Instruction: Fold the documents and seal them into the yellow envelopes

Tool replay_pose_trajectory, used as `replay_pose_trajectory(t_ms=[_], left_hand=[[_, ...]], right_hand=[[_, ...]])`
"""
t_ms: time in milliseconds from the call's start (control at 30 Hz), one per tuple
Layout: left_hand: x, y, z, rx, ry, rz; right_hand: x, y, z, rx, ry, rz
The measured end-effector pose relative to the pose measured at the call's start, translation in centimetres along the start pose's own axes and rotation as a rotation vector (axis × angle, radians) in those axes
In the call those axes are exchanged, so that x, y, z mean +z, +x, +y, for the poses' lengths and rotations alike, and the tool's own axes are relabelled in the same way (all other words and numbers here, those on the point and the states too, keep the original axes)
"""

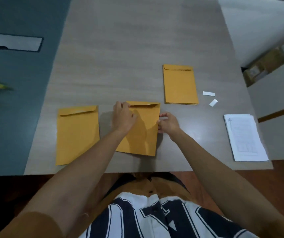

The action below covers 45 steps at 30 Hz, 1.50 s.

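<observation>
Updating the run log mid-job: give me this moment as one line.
middle yellow envelope: flap down | left hand: holds its top-left corner | right hand: pinches its right edge | document stack: at right, untouched

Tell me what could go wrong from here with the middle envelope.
1. The envelope lies askew while the left hand holds its flap corner; the seal could set crooked.
2. The right hand pinches a white strip at its edge; it may stick back on.
3. The documents sit near the table edge; an arm could knock them.
</observation>
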<state>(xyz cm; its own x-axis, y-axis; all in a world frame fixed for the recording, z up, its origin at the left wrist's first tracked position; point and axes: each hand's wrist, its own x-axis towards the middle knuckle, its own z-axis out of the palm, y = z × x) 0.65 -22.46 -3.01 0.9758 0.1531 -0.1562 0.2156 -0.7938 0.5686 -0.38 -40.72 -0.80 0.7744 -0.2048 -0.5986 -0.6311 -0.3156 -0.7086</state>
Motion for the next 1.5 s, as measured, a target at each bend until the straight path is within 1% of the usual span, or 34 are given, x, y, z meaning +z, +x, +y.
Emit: replay_pose_trajectory(t_ms=[133,233,367,433,500,600,667,733,833,967,1100,1300,1400,1500], left_hand=[[2.6,-1.1,2.5,0.114,0.049,-0.082],[4.0,-2.0,3.1,0.173,0.052,-0.143],[5.2,-3.0,3.0,0.244,0.103,-0.234],[5.6,-3.2,2.8,0.278,0.145,-0.27],[5.7,-3.2,2.5,0.313,0.199,-0.289],[5.3,-3.1,2.0,0.373,0.299,-0.286],[4.9,-2.9,1.9,0.402,0.361,-0.293],[4.4,-2.7,1.8,0.412,0.413,-0.315],[3.7,-2.4,1.7,0.425,0.476,-0.348],[3.1,-2.2,1.9,0.446,0.536,-0.364],[2.8,-2.0,2.5,0.452,0.573,-0.379],[2.8,-1.5,3.6,0.476,0.627,-0.396],[3.0,-1.0,4.8,0.495,0.579,-0.4],[3.4,-0.9,6.3,0.483,0.443,-0.333]], right_hand=[[-3.5,-0.1,2.7,0.043,-0.056,0.111],[-5.5,0.0,4.7,0.031,-0.157,0.18],[-7.3,-0.2,6.8,0.042,-0.331,0.24],[-7.7,-0.4,7.4,0.042,-0.377,0.28],[-7.9,-0.6,7.6,-0.007,-0.43,0.328],[-7.9,-0.1,7.7,-0.15,-0.59,0.39],[-8.0,0.4,7.6,-0.243,-0.681,0.38],[-8.0,1.1,7.4,-0.271,-0.738,0.317],[-8.1,1.9,7.1,-0.258,-0.753,0.261],[-8.3,2.4,7.1,-0.289,-0.776,0.315],[-8.2,2.6,6.8,-0.241,-0.744,0.366],[-8.1,3.0,7.0,-0.317,-0.838,0.314],[-8.2,3.1,7.0,-0.325,-0.781,0.337],[-8.5,2.9,6.5,-0.356,-0.739,0.327]])
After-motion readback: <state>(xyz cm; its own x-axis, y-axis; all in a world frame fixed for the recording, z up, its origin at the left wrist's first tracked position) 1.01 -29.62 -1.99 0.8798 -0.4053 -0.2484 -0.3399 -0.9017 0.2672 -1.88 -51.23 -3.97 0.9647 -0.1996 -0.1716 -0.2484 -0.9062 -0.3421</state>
